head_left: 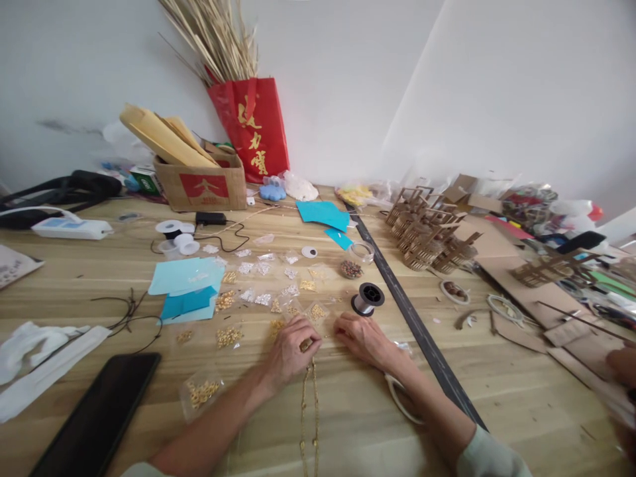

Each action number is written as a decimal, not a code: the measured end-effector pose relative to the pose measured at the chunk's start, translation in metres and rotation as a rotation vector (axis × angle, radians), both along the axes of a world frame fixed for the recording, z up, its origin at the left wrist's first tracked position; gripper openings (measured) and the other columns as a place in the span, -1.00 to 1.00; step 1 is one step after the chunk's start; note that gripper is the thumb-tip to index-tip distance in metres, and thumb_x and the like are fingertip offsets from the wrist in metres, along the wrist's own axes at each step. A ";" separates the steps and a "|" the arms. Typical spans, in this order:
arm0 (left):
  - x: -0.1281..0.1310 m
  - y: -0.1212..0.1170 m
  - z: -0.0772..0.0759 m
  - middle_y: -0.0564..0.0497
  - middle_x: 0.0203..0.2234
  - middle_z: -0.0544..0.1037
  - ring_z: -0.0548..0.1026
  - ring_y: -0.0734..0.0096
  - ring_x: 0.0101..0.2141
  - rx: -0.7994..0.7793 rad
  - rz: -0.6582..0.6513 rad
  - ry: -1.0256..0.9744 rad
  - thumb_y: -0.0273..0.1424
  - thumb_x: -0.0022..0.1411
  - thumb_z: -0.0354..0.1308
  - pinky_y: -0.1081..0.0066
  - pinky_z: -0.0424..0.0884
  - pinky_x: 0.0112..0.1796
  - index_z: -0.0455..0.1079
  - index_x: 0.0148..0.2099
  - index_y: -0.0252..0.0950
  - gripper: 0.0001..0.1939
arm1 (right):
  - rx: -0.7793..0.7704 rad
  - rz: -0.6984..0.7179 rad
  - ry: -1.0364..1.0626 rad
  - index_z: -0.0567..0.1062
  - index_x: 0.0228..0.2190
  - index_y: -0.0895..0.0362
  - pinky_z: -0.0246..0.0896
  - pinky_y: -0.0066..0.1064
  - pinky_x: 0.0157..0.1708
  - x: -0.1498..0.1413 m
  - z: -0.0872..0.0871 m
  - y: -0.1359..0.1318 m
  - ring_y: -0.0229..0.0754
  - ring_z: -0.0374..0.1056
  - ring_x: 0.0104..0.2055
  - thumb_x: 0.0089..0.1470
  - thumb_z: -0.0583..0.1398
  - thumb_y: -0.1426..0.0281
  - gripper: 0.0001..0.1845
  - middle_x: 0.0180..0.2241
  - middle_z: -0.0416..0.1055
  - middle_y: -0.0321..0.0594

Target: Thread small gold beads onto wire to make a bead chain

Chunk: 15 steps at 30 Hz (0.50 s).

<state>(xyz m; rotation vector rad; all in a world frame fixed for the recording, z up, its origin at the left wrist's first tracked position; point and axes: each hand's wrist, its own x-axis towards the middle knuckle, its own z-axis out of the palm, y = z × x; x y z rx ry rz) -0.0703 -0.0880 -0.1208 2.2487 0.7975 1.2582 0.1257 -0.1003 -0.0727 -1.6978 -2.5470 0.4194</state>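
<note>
My left hand is closed in a pinch on the upper end of a thin gold chain. Two strands of the chain hang from those fingers toward the table's near edge. A short gap away, my right hand rests on the table with its fingers curled together; whatever they hold, if anything, is hidden. Just beyond it stands a black spool of wire. Small clear bags of gold beads lie right behind my left hand, and more gold findings sit to its left.
A black phone lies at the front left, near blue sheets. Behind are a cardboard box and a red bag. Small wooden baskets stand back right. At the right edge another person's hand shows.
</note>
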 end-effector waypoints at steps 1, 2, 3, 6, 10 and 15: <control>0.000 0.000 0.000 0.02 -0.57 0.49 0.41 0.39 -0.46 -0.002 0.000 0.003 -0.52 0.15 0.15 0.39 0.35 -0.38 0.38 -0.47 -0.30 -0.85 | 0.004 -0.002 0.030 0.45 -0.43 0.16 -0.05 -0.48 -0.42 0.000 -0.001 0.000 -0.28 0.31 -0.38 0.11 0.10 0.54 -0.85 -0.39 0.40 -0.25; 0.000 0.000 0.000 0.02 -0.57 0.49 0.41 0.38 -0.46 -0.003 -0.002 0.006 -0.51 0.16 0.15 0.39 0.35 -0.39 0.39 -0.47 -0.30 -0.85 | 0.007 -0.006 0.066 0.45 -0.43 0.16 -0.05 -0.48 -0.43 0.000 -0.001 -0.001 -0.28 0.30 -0.39 0.11 0.10 0.54 -0.85 -0.40 0.40 -0.26; -0.001 -0.001 0.000 0.01 -0.56 0.49 0.41 0.37 -0.45 -0.005 -0.005 0.013 -0.51 0.16 0.15 0.39 0.35 -0.39 0.39 -0.46 -0.30 -0.85 | 0.010 -0.012 0.106 0.45 -0.42 0.16 -0.04 -0.48 -0.43 0.000 -0.002 -0.001 -0.28 0.29 -0.40 0.10 0.09 0.55 -0.85 -0.40 0.40 -0.27; -0.002 -0.002 0.001 0.00 -0.54 0.50 0.42 0.36 -0.42 0.000 -0.027 0.042 -0.51 0.17 0.16 0.38 0.35 -0.38 0.41 -0.44 -0.30 -0.87 | 0.021 -0.026 0.229 0.44 -0.42 0.16 -0.01 -0.50 -0.43 0.001 -0.006 -0.001 -0.29 0.26 -0.43 0.05 0.10 0.58 -0.86 -0.43 0.39 -0.28; -0.003 -0.002 0.003 -0.01 -0.51 0.50 0.42 0.35 -0.39 0.014 -0.060 0.084 -0.50 0.19 0.15 0.37 0.36 -0.35 0.44 -0.42 -0.30 -0.87 | 0.015 -0.017 0.344 0.44 -0.42 0.17 0.01 -0.51 -0.43 0.002 -0.012 -0.001 -0.31 0.23 -0.46 0.04 0.09 0.57 -0.86 -0.45 0.39 -0.29; -0.003 -0.002 0.005 -0.02 -0.51 0.49 0.41 0.35 -0.39 0.018 -0.075 0.100 -0.50 0.19 0.17 0.37 0.36 -0.35 0.45 -0.41 -0.31 -0.89 | -0.026 -0.033 0.425 0.44 -0.44 0.17 0.00 -0.53 -0.47 0.005 -0.019 0.000 -0.33 0.20 -0.49 0.04 0.10 0.52 -0.89 -0.50 0.35 -0.33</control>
